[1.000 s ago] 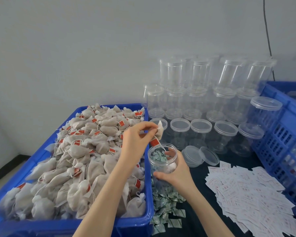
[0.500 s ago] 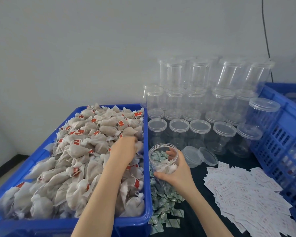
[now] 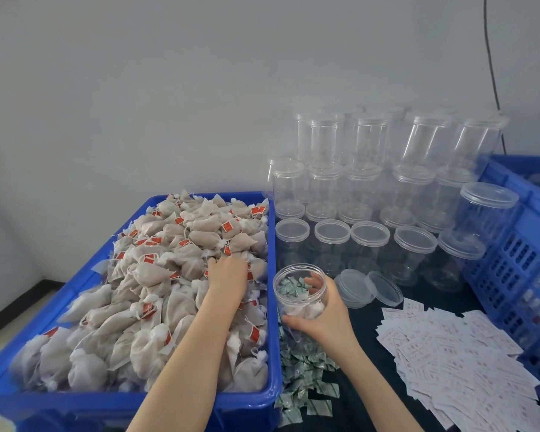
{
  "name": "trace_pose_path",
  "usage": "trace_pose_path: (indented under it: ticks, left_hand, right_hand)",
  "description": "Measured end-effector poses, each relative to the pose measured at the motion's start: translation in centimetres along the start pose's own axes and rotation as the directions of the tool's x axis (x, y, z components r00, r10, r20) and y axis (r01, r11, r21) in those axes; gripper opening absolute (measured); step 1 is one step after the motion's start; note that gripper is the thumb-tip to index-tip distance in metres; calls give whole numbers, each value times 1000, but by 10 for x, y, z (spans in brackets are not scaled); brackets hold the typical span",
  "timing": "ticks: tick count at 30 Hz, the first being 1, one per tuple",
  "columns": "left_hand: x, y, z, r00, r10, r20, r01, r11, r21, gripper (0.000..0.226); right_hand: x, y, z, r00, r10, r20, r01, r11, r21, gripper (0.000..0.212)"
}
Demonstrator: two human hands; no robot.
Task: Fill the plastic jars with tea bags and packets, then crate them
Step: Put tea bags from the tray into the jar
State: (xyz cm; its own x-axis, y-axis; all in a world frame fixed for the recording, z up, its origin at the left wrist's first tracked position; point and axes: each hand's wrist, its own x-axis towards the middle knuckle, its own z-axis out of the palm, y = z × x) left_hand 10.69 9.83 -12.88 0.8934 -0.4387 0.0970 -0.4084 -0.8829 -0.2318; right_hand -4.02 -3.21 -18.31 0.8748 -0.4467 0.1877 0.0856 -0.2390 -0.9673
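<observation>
Head view: the right hand (image 3: 321, 313) is wrapped around one open plastic jar (image 3: 300, 291), held just beside the blue bin (image 3: 272, 353). The jar has a few tea bags and green packets inside. The left hand (image 3: 228, 275) is down in the big pile of tea bags (image 3: 156, 282); I cannot tell if its fingers hold one. Two loose lids (image 3: 368, 288) lie on the dark tabletop (image 3: 365, 363). Five lidded jars (image 3: 368, 244) stand in the front row. One blue crate (image 3: 518, 254) sits at the right.

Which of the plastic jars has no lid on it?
The jar gripped by the right hand, beside the blue bin; all others are capped.
</observation>
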Motion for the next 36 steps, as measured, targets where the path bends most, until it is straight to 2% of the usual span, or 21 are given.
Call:
trace_pose_path:
  ticks: [3,5,9,12,14,16,18,19,21,23,24,26,28,30,31,32,33,34,35,36]
  left_hand:
    - [1,0,-6,996,-35,-85,28,996,-87,18]
    - [0,-1,-11,987,-75,-141,39,969,-244,18]
    - [-7,-1,-19,940,-185,-286,-27,798,-603,16]
    - [-11,0,-26,909,-252,-331,-137,570,-810,9]
    - [-14,0,-34,901,-260,-348,-233,386,-892,13]
    - [-18,1,-41,919,-250,-304,-281,125,-952,21]
    - [-21,5,-47,959,-189,-212,-241,-151,-959,22]
    - [-22,8,-49,974,-148,-174,-205,-236,-950,20]
    - [-24,13,-52,990,-57,-132,-143,-315,-938,18]
    - [-25,17,-51,991,48,-128,-108,-292,-950,16]
    - [-26,18,-49,986,95,-140,-114,-232,-966,15]
    - [-25,21,-44,969,149,-199,-204,14,-979,18]
    - [-24,22,-41,945,196,-260,-306,260,-916,26]
    - [-23,21,-40,942,200,-270,-322,314,-893,33]
    - [-22,20,-38,949,165,-271,-311,318,-896,33]
    - [-20,18,-36,958,108,-267,-288,364,-886,32]
    - [-18,15,-33,965,51,-256,-248,476,-844,28]
    - [-15,12,-31,972,8,-233,-183,644,-743,24]
    - [-13,9,-27,981,-10,-193,-107,802,-588,22]
    - [-11,6,-22,993,2,-118,-51,908,-415,24]
  right_hand:
    - [0,1,1,1000,3,-8,-3,1000,4,85]
    - [0,1,1,1000,9,-9,-9,1000,8,83]
    - [0,2,0,1000,17,5,-17,1000,10,84]
    - [0,1,0,1000,18,8,-18,1000,3,85]
    - [0,1,0,1000,21,11,-21,1000,-5,85]
    - [1,1,0,1000,28,13,-28,1000,-8,85]
    - [1,1,0,999,38,19,-38,999,-11,88]
    - [1,1,0,999,42,21,-41,999,-14,89]
    - [1,1,0,999,43,19,-43,999,-20,90]
    - [2,0,1,999,39,13,-38,999,-24,89]
    - [2,0,1,999,36,8,-36,999,-22,89]
    - [2,-1,2,999,36,-2,-36,999,-11,89]
    - [3,-1,1,999,37,-9,-37,999,-3,87]
    - [3,-2,1,999,42,-10,-42,999,2,84]
    - [2,-1,1,999,47,-7,-47,999,9,84]
    - [2,0,1,999,50,-5,-50,999,16,84]
    - [1,1,0,999,51,-5,-51,998,25,84]
    - [1,2,-1,999,51,-5,-51,998,35,85]
    - [0,3,-1,999,51,-4,-51,998,43,85]
    - [0,3,-2,999,53,-3,-53,997,48,85]
